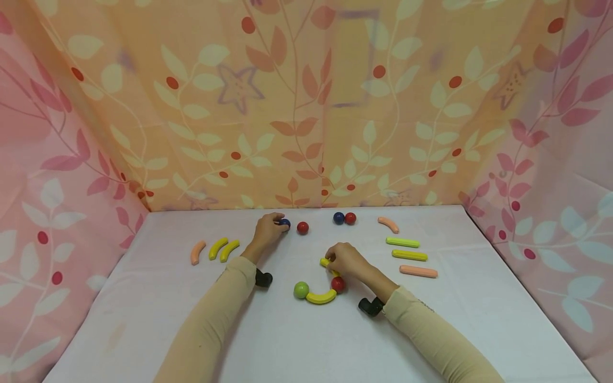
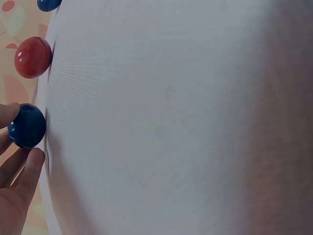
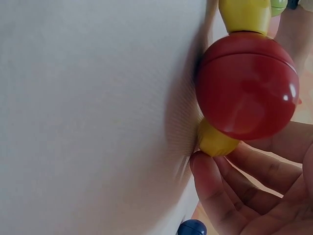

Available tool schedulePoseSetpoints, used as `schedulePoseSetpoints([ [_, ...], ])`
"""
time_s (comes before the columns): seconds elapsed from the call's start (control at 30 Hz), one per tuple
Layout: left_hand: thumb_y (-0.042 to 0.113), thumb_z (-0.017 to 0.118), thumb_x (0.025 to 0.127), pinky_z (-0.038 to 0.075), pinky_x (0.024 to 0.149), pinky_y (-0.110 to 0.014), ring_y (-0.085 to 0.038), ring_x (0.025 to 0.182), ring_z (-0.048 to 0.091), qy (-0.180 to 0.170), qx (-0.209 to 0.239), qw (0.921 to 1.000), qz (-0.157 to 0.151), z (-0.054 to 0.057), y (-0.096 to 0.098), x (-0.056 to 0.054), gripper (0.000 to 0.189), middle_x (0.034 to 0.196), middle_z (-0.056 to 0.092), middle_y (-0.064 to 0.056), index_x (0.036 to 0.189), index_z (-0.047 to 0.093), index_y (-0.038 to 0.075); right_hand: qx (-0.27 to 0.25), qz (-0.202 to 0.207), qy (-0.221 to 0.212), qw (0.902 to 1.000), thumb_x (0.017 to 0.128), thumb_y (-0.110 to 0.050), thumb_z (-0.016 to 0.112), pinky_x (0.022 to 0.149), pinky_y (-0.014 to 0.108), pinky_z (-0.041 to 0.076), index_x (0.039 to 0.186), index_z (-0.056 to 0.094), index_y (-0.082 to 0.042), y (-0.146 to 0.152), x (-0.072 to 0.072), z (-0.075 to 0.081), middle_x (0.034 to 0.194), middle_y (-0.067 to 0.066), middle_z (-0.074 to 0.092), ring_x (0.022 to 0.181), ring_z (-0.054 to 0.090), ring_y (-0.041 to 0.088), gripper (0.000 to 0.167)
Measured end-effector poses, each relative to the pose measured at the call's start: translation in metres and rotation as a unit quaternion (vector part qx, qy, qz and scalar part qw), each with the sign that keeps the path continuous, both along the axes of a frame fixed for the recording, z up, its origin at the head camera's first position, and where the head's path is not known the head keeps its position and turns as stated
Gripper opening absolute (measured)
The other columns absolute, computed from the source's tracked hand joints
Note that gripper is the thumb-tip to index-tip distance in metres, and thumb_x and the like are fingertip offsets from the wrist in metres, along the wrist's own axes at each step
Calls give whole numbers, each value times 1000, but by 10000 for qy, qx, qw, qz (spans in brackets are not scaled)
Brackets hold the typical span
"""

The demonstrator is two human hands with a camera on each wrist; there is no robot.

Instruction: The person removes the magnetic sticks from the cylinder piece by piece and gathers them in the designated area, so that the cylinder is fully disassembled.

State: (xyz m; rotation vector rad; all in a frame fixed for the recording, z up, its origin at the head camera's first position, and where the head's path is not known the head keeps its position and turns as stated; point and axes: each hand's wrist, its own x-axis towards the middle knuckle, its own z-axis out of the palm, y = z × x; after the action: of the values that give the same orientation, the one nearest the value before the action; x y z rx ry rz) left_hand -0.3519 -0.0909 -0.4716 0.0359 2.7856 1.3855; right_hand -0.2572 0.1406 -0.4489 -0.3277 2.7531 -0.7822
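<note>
My left hand is at the far side of the table, its thumb and fingers gripping a dark blue ball. A red ball sits just right of it. Nearer the middle, my right hand pinches a yellow bar, partly hidden by the fingers. The bar's near end meets another red ball. From that ball a curved yellow piece runs left to a green ball, making an open curve on the table.
To the left lie an orange curved piece and two yellow curved pieces. A blue ball and a red ball stand at the back. Several pieces, including a light green bar, lie right. Patterned curtains enclose the white table.
</note>
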Motion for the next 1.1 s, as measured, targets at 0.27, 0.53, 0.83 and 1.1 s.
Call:
schedulePoseSetpoints([
  [0.27,14,68,90,48,102,-43,-33,121,57,-9,30,10000,19,1,-2,1,42,131,61,-17,130,60,5,-71,-43,-64,9999,83,-8,75,73,26,53,106,73,-2,0,0,1,93,7,69,80,56,17,23],
  [0.53,15,68,90,51,97,-43,-32,117,60,254,187,9995,34,2,-13,6,41,130,61,-18,130,61,4,-83,25,54,9999,83,-10,75,77,30,55,104,73,-2,3,2,1,94,7,70,81,57,16,23],
  [0.83,18,67,92,51,98,-45,-32,118,58,801,475,9955,150,7,-25,15,39,130,62,-16,129,61,5,-78,5,100,9999,84,-10,75,77,29,55,104,74,-2,6,5,0,94,7,71,80,58,15,22],
  [1.1,14,68,91,52,97,-43,-31,114,61,1398,979,9851,195,20,-20,33,33,124,66,-15,121,65,2,-130,-60,129,9998,83,-10,75,75,28,53,104,74,-3,13,10,1,89,5,69,78,56,15,22],
])
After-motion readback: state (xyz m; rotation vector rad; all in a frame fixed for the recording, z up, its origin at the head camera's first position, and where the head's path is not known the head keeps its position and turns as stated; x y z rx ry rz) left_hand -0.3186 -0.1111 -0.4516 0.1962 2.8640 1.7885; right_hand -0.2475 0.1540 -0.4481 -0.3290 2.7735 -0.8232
